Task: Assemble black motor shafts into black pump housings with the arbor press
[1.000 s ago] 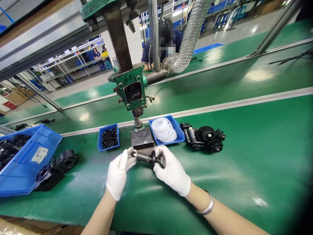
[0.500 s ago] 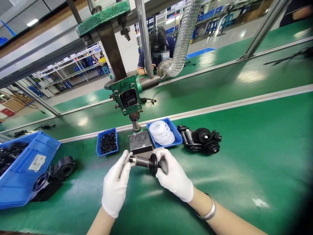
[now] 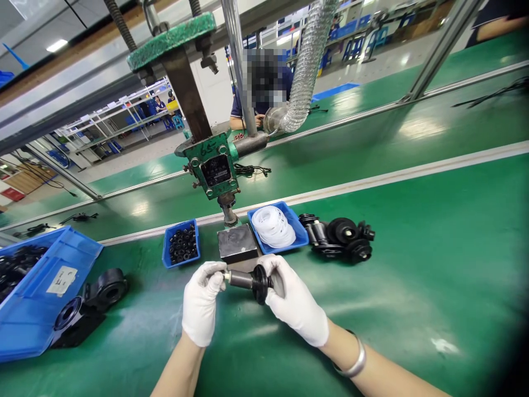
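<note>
Part (image 3: 241, 279): suspended between both hands, above the surface (image 3: 256, 364) and just on the near side of the block (image 3: 237, 243); nearly level, dipping slightly to the right; dark barrel, pale tip at left, broad black disc at right.
Left grip (image 3: 199, 305): gloved in white; closed by thumb and bent fingers on the pale tip, with the very end hidden.
Right grip (image 3: 295, 303): gloved in white; curled around the disc end and gripping it, thumb to the near side; silver bangle (image 3: 356, 361) behind the glove.
Press (image 3: 212, 165): green, with a dark nameplate and "65" marked on top; pointing down at the far side of the block; cannot tell whether touching.
Small tray (image 3: 167, 259): blue, left of the block; filled with small black pieces (image 3: 183, 242).
Ring tray (image 3: 299, 225): blue, just right of the block; heaped with white rings (image 3: 273, 227).
Pile (image 3: 343, 231): black discs and dark barrels, just beside the ring tray.
Bin (image 3: 25, 328): large, blue, tilted, at the left edge of view; bearing a white label (image 3: 61, 280) and holding black pieces (image 3: 16, 267).
Housings (image 3: 97, 296): black, with round openings; just right of the bin.
Duct (image 3: 306, 66): silver, ribbed, hanging beyond the press.
Co-worker (image 3: 264, 85): in dark clothing, beyond the press.
</note>
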A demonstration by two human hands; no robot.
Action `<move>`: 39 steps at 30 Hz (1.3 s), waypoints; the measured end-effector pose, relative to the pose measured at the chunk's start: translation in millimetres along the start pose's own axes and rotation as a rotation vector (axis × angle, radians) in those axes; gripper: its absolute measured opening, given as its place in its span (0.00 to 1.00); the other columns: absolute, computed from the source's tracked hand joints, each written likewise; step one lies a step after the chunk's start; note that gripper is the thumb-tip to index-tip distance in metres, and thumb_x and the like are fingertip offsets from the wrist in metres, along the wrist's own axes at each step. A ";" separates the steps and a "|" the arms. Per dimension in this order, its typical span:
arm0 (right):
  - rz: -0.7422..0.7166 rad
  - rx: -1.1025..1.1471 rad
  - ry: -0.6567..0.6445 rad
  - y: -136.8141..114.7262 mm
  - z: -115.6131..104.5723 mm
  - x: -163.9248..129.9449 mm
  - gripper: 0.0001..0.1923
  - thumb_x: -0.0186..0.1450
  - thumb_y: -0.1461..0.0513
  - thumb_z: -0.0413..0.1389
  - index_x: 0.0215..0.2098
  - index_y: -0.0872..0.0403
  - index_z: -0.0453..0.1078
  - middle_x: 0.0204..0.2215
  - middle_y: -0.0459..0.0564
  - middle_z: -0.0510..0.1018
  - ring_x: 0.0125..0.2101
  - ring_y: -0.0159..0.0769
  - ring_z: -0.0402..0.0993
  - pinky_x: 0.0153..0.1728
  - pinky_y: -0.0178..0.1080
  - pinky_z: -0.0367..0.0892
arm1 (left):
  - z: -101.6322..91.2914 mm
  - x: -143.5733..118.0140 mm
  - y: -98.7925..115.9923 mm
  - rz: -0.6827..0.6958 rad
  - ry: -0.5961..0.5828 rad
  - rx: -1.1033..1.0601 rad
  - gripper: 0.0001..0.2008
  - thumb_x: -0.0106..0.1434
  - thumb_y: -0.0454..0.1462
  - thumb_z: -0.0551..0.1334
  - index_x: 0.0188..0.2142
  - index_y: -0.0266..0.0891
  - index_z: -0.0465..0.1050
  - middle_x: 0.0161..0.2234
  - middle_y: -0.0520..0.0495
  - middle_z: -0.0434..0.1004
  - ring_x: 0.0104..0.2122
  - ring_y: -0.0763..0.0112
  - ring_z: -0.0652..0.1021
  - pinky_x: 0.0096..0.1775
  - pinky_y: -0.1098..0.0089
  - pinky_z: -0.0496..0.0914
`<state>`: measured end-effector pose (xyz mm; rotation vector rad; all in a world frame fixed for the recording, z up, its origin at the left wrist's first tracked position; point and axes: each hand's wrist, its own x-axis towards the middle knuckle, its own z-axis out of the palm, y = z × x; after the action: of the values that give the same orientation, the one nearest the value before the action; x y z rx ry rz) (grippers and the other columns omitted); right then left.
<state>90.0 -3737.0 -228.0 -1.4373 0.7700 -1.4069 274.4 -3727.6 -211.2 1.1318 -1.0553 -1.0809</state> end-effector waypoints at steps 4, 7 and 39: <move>-0.055 -0.058 0.014 -2.0 -0.6 -1.4 0.14 0.53 0.70 0.49 0.35 0.50 0.54 0.32 0.45 0.60 0.32 0.35 0.60 0.35 0.38 0.64 | 5.7 1.2 0.6 0.020 0.022 0.005 0.16 0.57 0.48 0.70 0.36 0.37 0.79 0.29 0.51 0.71 0.25 0.78 0.68 0.30 0.76 0.64; -0.137 -0.220 0.033 -5.2 -2.5 -4.4 0.16 0.50 0.72 0.50 0.34 0.50 0.54 0.35 0.47 0.61 0.35 0.37 0.61 0.38 0.40 0.63 | 10.9 0.7 1.4 0.023 0.042 0.007 0.16 0.58 0.49 0.69 0.36 0.38 0.79 0.27 0.52 0.70 0.25 0.79 0.67 0.30 0.77 0.63; 0.067 0.186 0.034 -12.6 -1.2 4.7 0.12 0.56 0.63 0.57 0.34 0.50 0.56 0.28 0.42 0.62 0.25 0.31 0.61 0.24 0.35 0.66 | 23.8 -15.9 27.3 -0.080 -0.138 -0.121 0.25 0.66 0.42 0.62 0.60 0.38 0.63 0.41 0.44 0.77 0.31 0.68 0.79 0.37 0.68 0.73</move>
<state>87.3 -3737.1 -214.7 -1.2370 0.6831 -1.4154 251.3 -3712.8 -182.7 1.0217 -1.0440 -1.2845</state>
